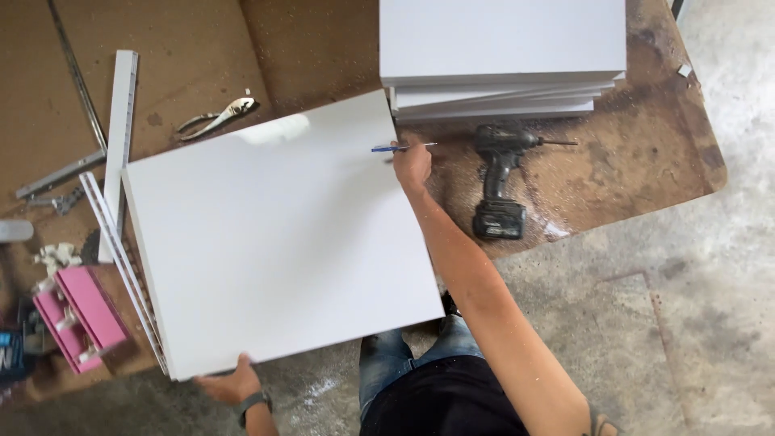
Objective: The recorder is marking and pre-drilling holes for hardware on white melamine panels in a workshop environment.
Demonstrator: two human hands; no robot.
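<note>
A large white board [266,234] lies flat on a brown cardboard sheet [202,56] on the floor. My left hand [230,381] grips the board's near left corner from below; a watch sits on that wrist. My right hand [412,164] rests at the board's far right corner and holds a blue pen [401,148] pointing sideways. A white drawer rail [121,258] runs along the board's left edge.
A stack of white boards [500,56] lies beyond the right hand. A black cordless drill [500,178] lies beside it on sawdust. Pliers [216,118], metal rails [119,129] and a pink box [79,316] lie at the left. Bare concrete floor [686,307] is at right.
</note>
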